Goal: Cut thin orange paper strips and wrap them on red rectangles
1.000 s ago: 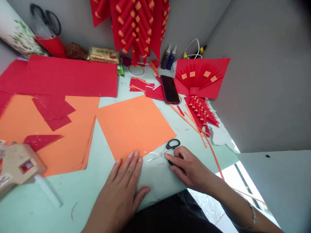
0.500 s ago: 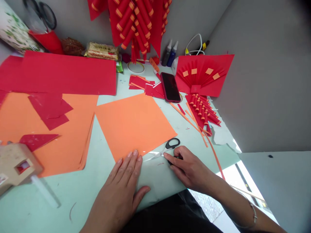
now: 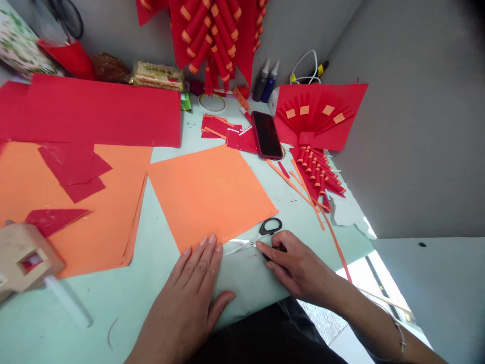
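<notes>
My left hand [image 3: 193, 288] lies flat and open on the pale green table [image 3: 151, 283], its fingertips on the near edge of a single orange paper sheet [image 3: 208, 192]. Just to the right, small scissors [image 3: 265, 231] with black handles lie on the table, blades pointing left toward that sheet. My right hand [image 3: 299, 265] rests on them with its fingers closed over the lower handle and its index fingertip near the pivot. The upper handle loop shows beyond my fingers.
A stack of orange paper [image 3: 76, 232] with red scraps and a glue gun [image 3: 26, 258] lie at the left. Red sheets [image 3: 102, 111] sit behind. A phone [image 3: 267, 135], a red paper fan [image 3: 318, 116], firecracker rolls [image 3: 316, 169] and orange strips [image 3: 299, 192] fill the right, near the table's edge.
Both hands and the scissors stay where they were. Only the view has drifted slightly.
</notes>
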Motion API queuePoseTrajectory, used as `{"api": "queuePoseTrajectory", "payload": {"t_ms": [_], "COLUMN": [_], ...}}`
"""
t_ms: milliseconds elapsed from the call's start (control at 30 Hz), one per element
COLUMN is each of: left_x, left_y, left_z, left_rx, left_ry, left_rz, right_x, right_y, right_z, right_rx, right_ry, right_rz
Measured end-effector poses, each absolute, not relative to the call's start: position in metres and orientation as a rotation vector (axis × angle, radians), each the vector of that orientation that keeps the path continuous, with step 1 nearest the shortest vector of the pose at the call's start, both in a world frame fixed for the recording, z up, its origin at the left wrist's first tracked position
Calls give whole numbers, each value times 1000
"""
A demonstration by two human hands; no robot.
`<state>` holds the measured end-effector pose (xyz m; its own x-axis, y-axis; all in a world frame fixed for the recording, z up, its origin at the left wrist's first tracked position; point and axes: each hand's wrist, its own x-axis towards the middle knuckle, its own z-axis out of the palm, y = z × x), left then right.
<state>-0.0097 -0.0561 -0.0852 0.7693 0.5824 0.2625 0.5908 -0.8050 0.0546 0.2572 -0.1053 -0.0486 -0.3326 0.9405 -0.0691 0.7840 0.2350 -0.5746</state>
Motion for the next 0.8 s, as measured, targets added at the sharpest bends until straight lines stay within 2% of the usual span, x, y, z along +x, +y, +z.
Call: {"api": "queuePoseTrajectory", "payload": {"t_ms": [800], "left_x": [-11], "left_y": [-55], "left_z": [-91], "left_rx": [-2881], "left_ry": [-949], "left_rz": [-477], "right_x": [244], "right_y": [-109], "right_z": [-49], "right_rx": [-1639], "right_ry": [-2238], "right_rz": [737]}}
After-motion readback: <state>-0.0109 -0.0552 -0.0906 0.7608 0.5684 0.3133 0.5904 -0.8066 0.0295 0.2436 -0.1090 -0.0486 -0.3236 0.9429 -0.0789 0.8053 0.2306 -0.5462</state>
